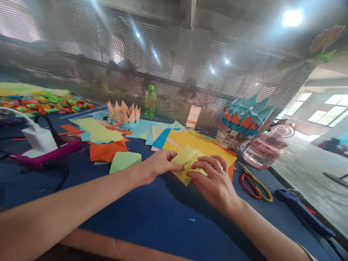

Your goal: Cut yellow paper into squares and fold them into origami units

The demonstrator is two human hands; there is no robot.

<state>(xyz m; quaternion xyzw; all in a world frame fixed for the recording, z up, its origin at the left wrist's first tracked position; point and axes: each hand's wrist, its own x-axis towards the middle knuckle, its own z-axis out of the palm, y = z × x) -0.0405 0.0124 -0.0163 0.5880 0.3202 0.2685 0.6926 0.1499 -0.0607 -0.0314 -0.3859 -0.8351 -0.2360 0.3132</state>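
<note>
Here we go, two hands on the bench, both working one piece! The left hand (163, 166) comes in flat, fingers closed together and pinching the left edge of a small folded yellow paper (185, 163). The right hand (214, 181), with one ring (219, 168) on its finger, curves over from the other side and grips the right edge. That yellow piece is a few layers thick, corners poking out at angles, and it sits between the hands, just above a loose spread of coloured paper sheets (201, 145).

Out from there, we've got one pair of scissors (254, 186) with red and yellow handles just right of the right hand, and one blue tool (301, 212) farther along the bench (174, 217). Behind them, two folded paper crowns: one teal and orange (247, 116) on a woven basket (231, 139), one peach (123, 113) across the sheets. Two bottles as well, a green one (150, 102) standing upright at the back and a pink one (265, 148) beside the basket.

Over on the left, a pale green sheet (125, 162) lies just beyond the left forearm, next to an orange sheet (107, 150). Farther out, a white charger (39, 139) sits on a magenta power strip (46, 152), and a heap of small folded paper pieces (46, 101) fills the far corner!
</note>
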